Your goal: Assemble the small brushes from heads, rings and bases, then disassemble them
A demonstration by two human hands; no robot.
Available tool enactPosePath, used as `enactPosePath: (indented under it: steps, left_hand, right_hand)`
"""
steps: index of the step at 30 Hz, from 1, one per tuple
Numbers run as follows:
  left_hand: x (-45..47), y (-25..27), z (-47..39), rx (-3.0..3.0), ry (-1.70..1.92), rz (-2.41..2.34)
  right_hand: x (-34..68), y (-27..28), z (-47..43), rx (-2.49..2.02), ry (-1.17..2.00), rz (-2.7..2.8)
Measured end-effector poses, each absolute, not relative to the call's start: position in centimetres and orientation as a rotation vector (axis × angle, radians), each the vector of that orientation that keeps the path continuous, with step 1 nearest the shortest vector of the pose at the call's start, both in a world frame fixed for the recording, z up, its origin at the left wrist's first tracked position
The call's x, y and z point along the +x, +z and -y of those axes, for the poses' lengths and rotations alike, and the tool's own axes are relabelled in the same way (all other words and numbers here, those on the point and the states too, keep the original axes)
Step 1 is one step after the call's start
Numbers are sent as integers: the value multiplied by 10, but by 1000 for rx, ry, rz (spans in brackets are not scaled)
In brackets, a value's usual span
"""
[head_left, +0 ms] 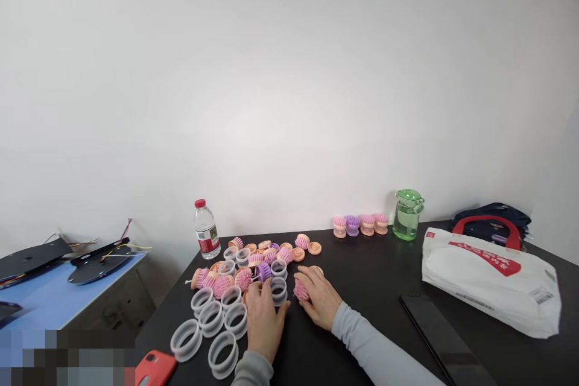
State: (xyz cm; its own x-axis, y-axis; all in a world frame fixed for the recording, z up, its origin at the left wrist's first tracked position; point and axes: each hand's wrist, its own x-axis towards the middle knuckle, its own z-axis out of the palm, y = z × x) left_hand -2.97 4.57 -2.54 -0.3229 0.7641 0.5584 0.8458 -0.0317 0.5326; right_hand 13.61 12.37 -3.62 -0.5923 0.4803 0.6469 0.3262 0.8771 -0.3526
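Black table (371, 277) against bare white wall (289, 72). Left hand (263, 316) fingers curled round clear ring (278, 291); right hand (319, 297) pinching pink brush (300, 289). Blue bench (45, 298) alongside.

Black table (375, 277) here is pretty loaded. There's a heap of pink, purple and peach brush heads (262, 259) mixed with clear plastic rings (212, 319) on the left half, a water bottle (207, 230) behind them, four more brushes in a row (360, 225) by a green cup (408, 215), a white bag (491, 280), a dark flat strip (446, 338) and a red phone (154, 368) at the near edge.
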Motion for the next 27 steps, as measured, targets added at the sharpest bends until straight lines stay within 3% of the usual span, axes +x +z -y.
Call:
enactPosePath:
  steps: [9, 14, 17, 22, 27]
  left_hand:
    - [-16, -17, -40, -2104, -1585, 1994]
    - [-6, -11, -32, -2280, -1724, 1933]
    - [-2, -10, -30, -2380, -1763, 1902]
    - [1, -10, -29, -2362, -2237, 1970]
    - [3, -6, -28, -2479, -2457, 1951]
  right_hand:
    - [150, -20, -101, -716, 338, 1994]
    - [160, -8, -81, -685, 738, 1734]
    - [160, -8, -74, -691, 818, 1739]
    - [161, -10, -73, -726, 944, 1745]
    - [169, -7, -74, -701, 1071, 1734]
